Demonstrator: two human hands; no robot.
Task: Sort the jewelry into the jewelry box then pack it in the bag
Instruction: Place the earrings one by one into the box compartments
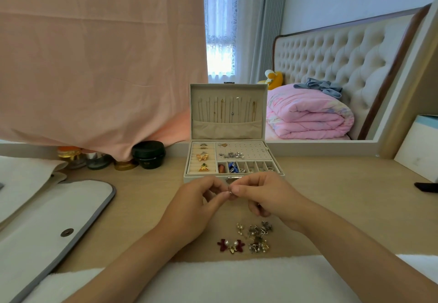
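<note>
The beige jewelry box (233, 179) stands open in the middle of the desk, its lid upright with several chains hanging inside. Rings, bows and earrings fill its tray. Just in front of the box, my left hand (201, 198) and my right hand (263, 196) meet fingertip to fingertip, both pinching one small silver earring (230, 192). A pile of loose earrings (257, 236) lies on the desk below my right hand, with a pair of dark red bow earrings (231, 246) beside it. The white bag (47, 219) with grey trim lies flat at the left.
Dark jars and bottles (147, 154) stand at the back left under a hanging pink cloth (99, 61). A white towel (237, 276) covers the desk's near edge. A white box (419, 151) and a black object (426, 187) sit at the right.
</note>
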